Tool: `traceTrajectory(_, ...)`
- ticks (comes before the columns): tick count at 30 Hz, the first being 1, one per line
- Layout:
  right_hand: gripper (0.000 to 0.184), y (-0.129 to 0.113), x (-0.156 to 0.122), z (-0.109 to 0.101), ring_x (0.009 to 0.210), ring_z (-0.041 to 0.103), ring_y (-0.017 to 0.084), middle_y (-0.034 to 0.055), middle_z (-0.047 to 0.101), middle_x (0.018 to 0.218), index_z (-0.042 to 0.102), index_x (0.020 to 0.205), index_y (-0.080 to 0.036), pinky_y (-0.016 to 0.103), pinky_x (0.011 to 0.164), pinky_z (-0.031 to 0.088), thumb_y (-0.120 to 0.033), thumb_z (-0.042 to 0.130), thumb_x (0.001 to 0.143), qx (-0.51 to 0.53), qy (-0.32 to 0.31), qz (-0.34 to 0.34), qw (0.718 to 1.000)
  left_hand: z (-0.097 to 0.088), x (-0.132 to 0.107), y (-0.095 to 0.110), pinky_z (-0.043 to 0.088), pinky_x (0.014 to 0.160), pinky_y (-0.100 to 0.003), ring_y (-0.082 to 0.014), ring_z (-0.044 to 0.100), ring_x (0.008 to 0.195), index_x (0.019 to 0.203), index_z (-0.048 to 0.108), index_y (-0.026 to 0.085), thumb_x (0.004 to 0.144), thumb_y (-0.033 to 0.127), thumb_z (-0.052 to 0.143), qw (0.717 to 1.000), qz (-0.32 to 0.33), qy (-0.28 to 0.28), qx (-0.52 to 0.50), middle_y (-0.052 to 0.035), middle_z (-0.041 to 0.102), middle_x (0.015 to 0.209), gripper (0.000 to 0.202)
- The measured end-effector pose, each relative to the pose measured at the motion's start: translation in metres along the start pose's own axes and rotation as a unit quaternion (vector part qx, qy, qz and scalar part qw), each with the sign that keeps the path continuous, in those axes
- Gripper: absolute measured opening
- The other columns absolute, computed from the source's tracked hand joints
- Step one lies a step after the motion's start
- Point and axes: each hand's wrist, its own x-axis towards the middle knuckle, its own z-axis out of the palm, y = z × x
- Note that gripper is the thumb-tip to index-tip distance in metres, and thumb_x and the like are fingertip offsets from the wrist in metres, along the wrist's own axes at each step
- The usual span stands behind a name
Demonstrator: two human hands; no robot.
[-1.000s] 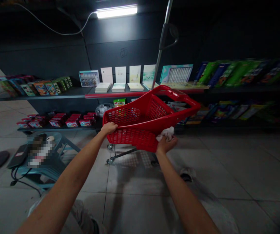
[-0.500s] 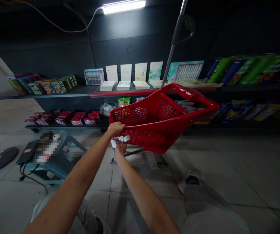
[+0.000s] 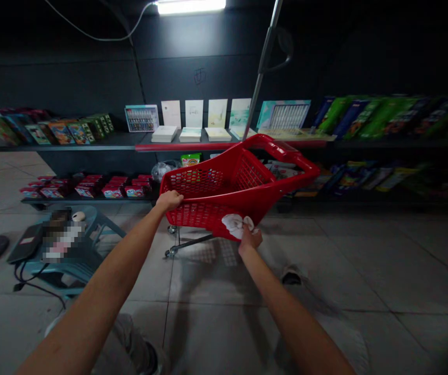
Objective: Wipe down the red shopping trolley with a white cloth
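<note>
In front of me stands a red plastic shopping cart (image 3: 216, 200) with perforated sides, its handle toward the right. My left hand (image 3: 170, 200) is closed over the cart's top rim near its left front corner. Lower down and farther right, my right hand (image 3: 250, 237) grips a crumpled white cloth (image 3: 234, 225), held against the near side of the basket toward its rear. The fingers of my right hand are partly covered by the cloth. Below the basket, a metal leg with caster wheels (image 3: 171, 251) shows.
A shelf (image 3: 106, 147) behind the cart carries books, boxed sets and green packets; red boxes (image 3: 116, 188) line the lower one. On the left, a blue-grey stool (image 3: 102, 224) bears a black device and cables. A metal pole (image 3: 265, 57) rises behind the cart.
My right hand has slid the white cloth rightward along the cart's side, from near the front to the rear. My left hand stays on the rim. The view has shifted slightly right.
</note>
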Motion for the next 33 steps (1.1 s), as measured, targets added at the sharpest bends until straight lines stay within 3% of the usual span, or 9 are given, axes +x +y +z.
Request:
traceTrajectory(2, 0.03, -0.018, 0.016, -0.013, 0.098, 0.069, 0.022, 0.0031, 0.069, 0.102, 0.046, 0.096, -0.025, 0.034, 0.082, 0.061, -0.034, 0.065, 0.075, 0.016, 0.061, -0.013, 0.998, 0.0, 0.0, -0.002, 0.054, 0.087, -0.03, -0.0292, 0.074, 0.109, 0.102, 0.08, 0.017, 0.096, 0.045, 0.035, 1.0, -0.002, 0.003, 0.0, -0.0162, 0.079, 0.112, 0.054)
traceTrajectory(4, 0.032, -0.048, 0.03, -0.026, 0.101, 0.069, 0.022, 0.0054, 0.069, 0.108, 0.048, 0.101, -0.023, 0.037, 0.09, 0.06, -0.033, 0.065, 0.076, 0.018, 0.123, -0.077, 0.989, 0.001, 0.0, -0.004, 0.054, 0.087, -0.03, -0.0287, 0.074, 0.109, 0.1, 0.081, 0.018, 0.096, 0.046, 0.034, 1.0, 0.002, 0.007, -0.001, -0.0152, 0.079, 0.112, 0.054)
traceTrajectory(7, 0.031, -0.114, 0.048, -0.049, 0.109, 0.066, 0.026, 0.01, 0.066, 0.117, 0.054, 0.11, -0.022, 0.043, 0.101, 0.055, -0.03, 0.06, 0.08, -0.044, 0.165, -0.295, 0.94, 0.002, 0.0, -0.008, 0.053, 0.087, -0.029, -0.0272, 0.074, 0.108, 0.096, 0.081, 0.02, 0.097, 0.046, 0.033, 1.0, 0.012, 0.013, -0.001, -0.0129, 0.08, 0.11, 0.055)
traceTrajectory(9, 0.029, -0.163, 0.058, -0.06, 0.119, 0.062, 0.029, 0.0127, 0.064, 0.122, 0.058, 0.113, -0.022, 0.046, 0.106, 0.051, -0.027, 0.056, 0.085, -0.097, 0.145, -0.432, 0.885, 0.002, 0.0, -0.009, 0.053, 0.087, -0.029, -0.0267, 0.074, 0.107, 0.095, 0.081, 0.021, 0.097, 0.045, 0.032, 1.0, 0.016, 0.016, 0.0, -0.0121, 0.08, 0.109, 0.055)
traceTrajectory(12, 0.028, -0.222, 0.073, -0.066, 0.125, 0.058, 0.03, 0.014, 0.062, 0.128, 0.065, 0.112, -0.021, 0.045, 0.11, 0.047, -0.023, 0.055, 0.086, -0.232, 0.018, -0.55, 0.802, 0.003, 0.001, -0.011, 0.053, 0.087, -0.029, -0.0266, 0.074, 0.106, 0.095, 0.082, 0.02, 0.097, 0.045, 0.033, 1.0, 0.018, 0.02, 0.002, -0.0121, 0.08, 0.108, 0.054)
traceTrajectory(16, 0.032, -0.251, 0.083, -0.053, 0.118, 0.061, 0.03, 0.0152, 0.068, 0.121, 0.07, 0.115, -0.017, 0.044, 0.104, 0.047, -0.027, 0.05, 0.092, -0.439, -0.126, -0.55, 0.699, 0.003, 0.002, -0.012, 0.053, 0.088, -0.029, -0.0265, 0.074, 0.107, 0.097, 0.082, 0.02, 0.098, 0.045, 0.034, 1.0, 0.012, 0.027, 0.002, -0.0129, 0.08, 0.11, 0.053)
traceTrajectory(21, 0.04, -0.253, 0.068, -0.036, 0.112, 0.063, 0.033, 0.0191, 0.071, 0.117, 0.07, 0.117, -0.013, 0.043, 0.095, 0.047, -0.042, 0.05, 0.096, -0.586, -0.136, -0.528, 0.599, 0.005, -0.001, -0.015, 0.054, 0.09, -0.032, -0.0282, 0.074, 0.107, 0.097, 0.082, 0.019, 0.098, 0.043, 0.034, 0.999, -0.004, 0.048, 0.008, -0.0155, 0.08, 0.109, 0.054)
traceTrajectory(25, 0.048, -0.259, 0.054, -0.025, 0.111, 0.067, 0.034, 0.0208, 0.072, 0.121, 0.07, 0.12, -0.013, 0.043, 0.094, 0.048, -0.049, 0.048, 0.097, -0.622, -0.17, -0.5, 0.577, 0.006, -0.005, -0.02, 0.054, 0.094, -0.035, -0.0303, 0.073, 0.112, 0.101, 0.082, 0.017, 0.099, 0.041, 0.032, 0.997, -0.024, 0.069, 0.013, -0.0179, 0.078, 0.113, 0.055)
traceTrajectory(33, 0.059, -0.27, 0.03, -0.004, 0.118, 0.068, 0.039, 0.0229, 0.071, 0.126, 0.069, 0.128, -0.014, 0.047, 0.095, 0.051, -0.058, 0.048, 0.095, -0.635, -0.257, -0.426, 0.59, -0.014, -0.024, -0.03, 0.054, 0.096, -0.038, -0.0293, 0.072, 0.113, 0.11, 0.078, 0.017, 0.099, 0.026, 0.033, 0.992, -0.067, 0.102, 0.001, -0.0164, 0.076, 0.119, 0.047)
